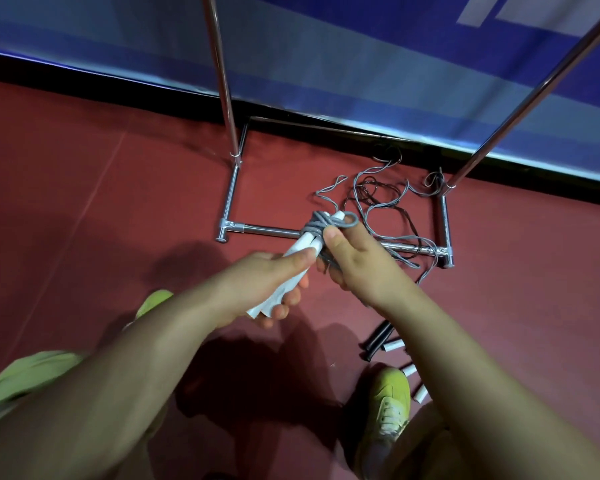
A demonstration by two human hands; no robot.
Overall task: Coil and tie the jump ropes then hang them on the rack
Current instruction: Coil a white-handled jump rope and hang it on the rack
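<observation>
One grey jump rope (321, 226), cord wound round its paired white handles (291, 268), sits mid-frame: our left hand (271, 289) curls about the handles, our right hand (354, 261) pinches the wraps. We judge it light, limp-corded, stiff-handled, best held at the handles. Loose ropes (388, 202) lie at one o'clock inside the rack (271, 231) base.

arms: bare, no sleeves | trousers (25, 375): light green | shoes (388, 407): yellow-green, laced, pale soles

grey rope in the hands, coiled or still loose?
Coiled: grey rope wraps the white handles; both hands grip it.
</observation>
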